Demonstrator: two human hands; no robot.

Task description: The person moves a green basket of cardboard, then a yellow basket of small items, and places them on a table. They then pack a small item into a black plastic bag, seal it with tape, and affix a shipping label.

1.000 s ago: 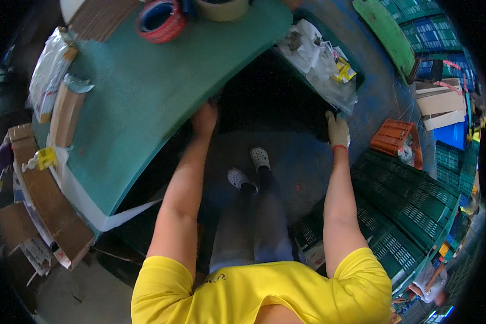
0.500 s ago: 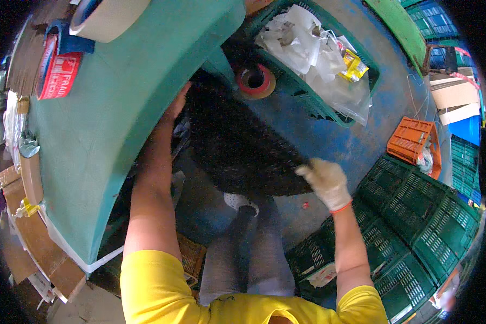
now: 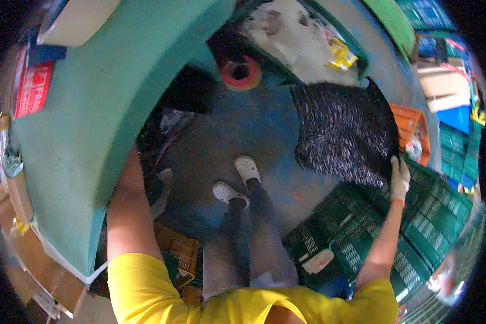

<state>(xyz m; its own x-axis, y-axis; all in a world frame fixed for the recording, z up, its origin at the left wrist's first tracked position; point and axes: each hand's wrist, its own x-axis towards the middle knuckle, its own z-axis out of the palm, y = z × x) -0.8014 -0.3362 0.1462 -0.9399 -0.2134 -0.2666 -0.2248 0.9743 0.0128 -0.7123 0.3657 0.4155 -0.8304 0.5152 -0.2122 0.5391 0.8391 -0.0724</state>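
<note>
Right of green surface: gloved right hand grasps black sheet by edge, likely so it spreads; left hand hidden beneath, grip unknown.

Only print I can properly make out is the bold white lettering on the red tape over by the left side of the table. The yellow packet in the crate has dark markings too, but they're way too blurry to read.
</note>
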